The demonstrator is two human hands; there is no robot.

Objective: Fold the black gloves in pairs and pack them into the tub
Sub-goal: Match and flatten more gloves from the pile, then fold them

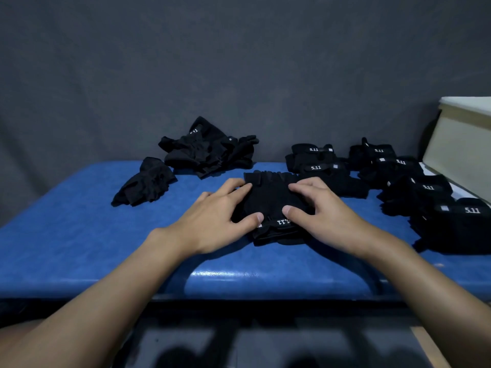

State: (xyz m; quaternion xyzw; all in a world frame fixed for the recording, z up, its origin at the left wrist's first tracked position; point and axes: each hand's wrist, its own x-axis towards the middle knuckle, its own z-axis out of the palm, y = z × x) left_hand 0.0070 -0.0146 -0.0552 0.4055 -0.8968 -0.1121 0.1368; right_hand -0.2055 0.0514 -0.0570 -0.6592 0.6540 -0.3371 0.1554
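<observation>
The glove pair [268, 200] lies flat at the middle of the blue surface [79, 235], its cuff with the white label toward me and its finger ends away. It sits between my two grips, under their tips. My left grip [212, 216] rests on its left edge, with the fingers nearly straight and spread and the thumb pressing beside the label. My right grip [324, 216] lies on its right side, fingers bent with the tips on the cloth, thumb pressing near the cuff. Neither grip closes round the gloves; both lie open and press. Both forearms reach in from the near edge, palms down. Behind on the left lie a loose pile of gloves [210, 152] and a smaller crumpled heap [148, 184]. On the right, folded pairs [316, 158] lie in rows beside the pale tub [462, 144].
</observation>
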